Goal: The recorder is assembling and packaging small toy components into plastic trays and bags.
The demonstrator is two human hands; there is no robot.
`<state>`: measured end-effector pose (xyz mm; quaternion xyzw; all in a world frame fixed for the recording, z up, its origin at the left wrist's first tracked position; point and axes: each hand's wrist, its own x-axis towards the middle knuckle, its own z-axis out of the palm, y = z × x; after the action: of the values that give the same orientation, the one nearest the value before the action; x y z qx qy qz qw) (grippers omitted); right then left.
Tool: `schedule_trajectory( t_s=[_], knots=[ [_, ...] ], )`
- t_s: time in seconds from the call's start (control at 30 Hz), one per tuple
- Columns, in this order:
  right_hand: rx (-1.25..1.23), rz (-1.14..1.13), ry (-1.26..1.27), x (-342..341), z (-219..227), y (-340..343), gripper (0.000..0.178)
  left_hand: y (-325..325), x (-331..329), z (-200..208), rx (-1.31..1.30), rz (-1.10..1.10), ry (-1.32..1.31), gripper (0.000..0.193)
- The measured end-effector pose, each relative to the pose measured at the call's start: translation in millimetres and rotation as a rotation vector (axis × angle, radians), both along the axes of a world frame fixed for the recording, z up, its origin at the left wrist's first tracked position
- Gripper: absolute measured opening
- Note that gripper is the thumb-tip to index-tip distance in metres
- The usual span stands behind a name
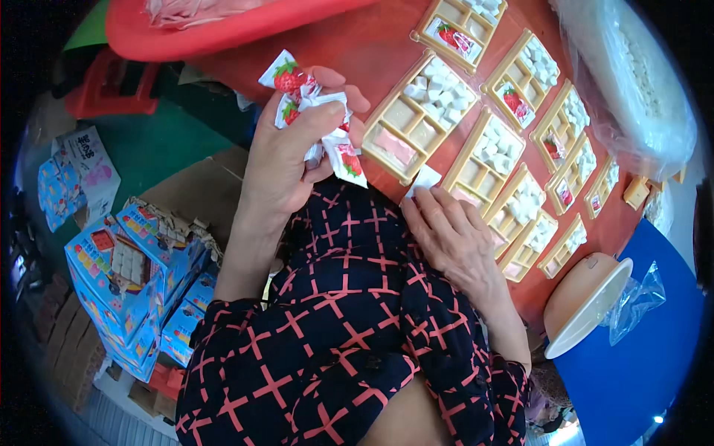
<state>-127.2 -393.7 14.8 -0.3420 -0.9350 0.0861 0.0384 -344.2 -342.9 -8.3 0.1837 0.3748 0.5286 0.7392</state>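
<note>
A bunch of small white sachets printed with red strawberries is gripped in my left hand, above the table's near edge. My right hand rests at that edge, its fingertips closed on a small white sachet. Just beyond it lies a tan compartment tray with white cubes and a pink piece. More such trays stand in rows to the right. In the far row, several have a strawberry sachet in one compartment.
A red basin stands at the far left of the red table. A large clear bag of white pieces lies far right. A cream bowl tilts at the right edge near a blue surface. Blue printed boxes pile up at left.
</note>
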Motion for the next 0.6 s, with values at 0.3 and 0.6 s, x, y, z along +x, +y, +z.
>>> schedule_trajectory(
  t_s=[0.3, 0.6],
  knots=[
    [0.283, -0.036, 0.128, -10, -37, -29, 0.028, -34, 7, 2, -0.067, 0.066, 0.117, 0.023],
    [0.044, -0.429, 0.901, -32, -18, 12, 0.012, -50, -5, -3, -0.108, -0.014, 0.136, 0.023]
  ],
)
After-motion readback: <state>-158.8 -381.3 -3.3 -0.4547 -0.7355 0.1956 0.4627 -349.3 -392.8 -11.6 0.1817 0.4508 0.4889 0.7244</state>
